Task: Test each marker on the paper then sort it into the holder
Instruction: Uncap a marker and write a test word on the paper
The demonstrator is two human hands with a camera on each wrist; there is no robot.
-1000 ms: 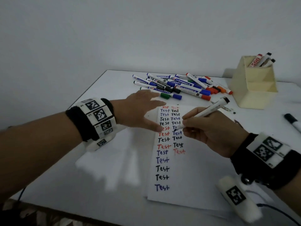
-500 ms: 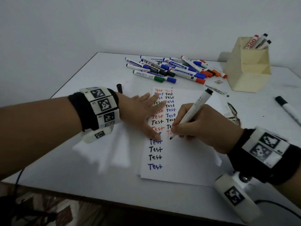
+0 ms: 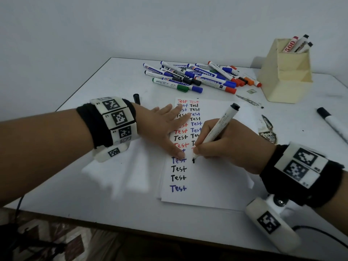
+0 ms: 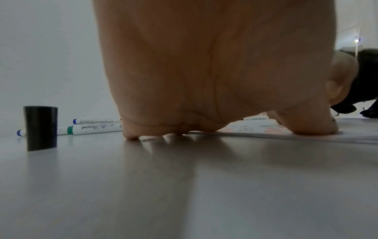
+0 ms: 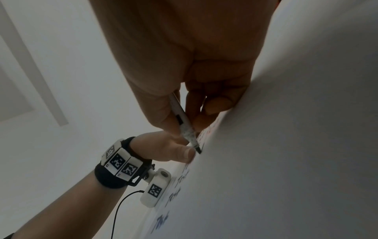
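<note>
A white sheet of paper [image 3: 211, 178] with two columns of "Test" in red, blue and black lies before me. My right hand [image 3: 216, 146] grips an uncapped black marker [image 3: 219, 127] like a pen, its tip touching the paper beside a fresh black stroke; the marker [image 5: 185, 127] shows in the right wrist view too. My left hand [image 3: 162, 127] lies flat, fingers straight, pressing the paper's left side. A black cap [image 3: 136, 98] [image 4: 40, 128] stands upright on the table left of the hand. The cream holder [image 3: 286, 72] at the back right has three markers in it.
A pile of several capped markers [image 3: 197, 78] lies behind the paper. One black-capped marker [image 3: 333, 122] lies at the right edge. Dark paint chips [image 3: 268, 129] mark the white table [image 3: 113, 185] right of the paper. The table's front edge is close below my arms.
My right hand lowered the marker from above the paper to its surface and began a black stroke. My left hand moved down and flattened on the paper.
</note>
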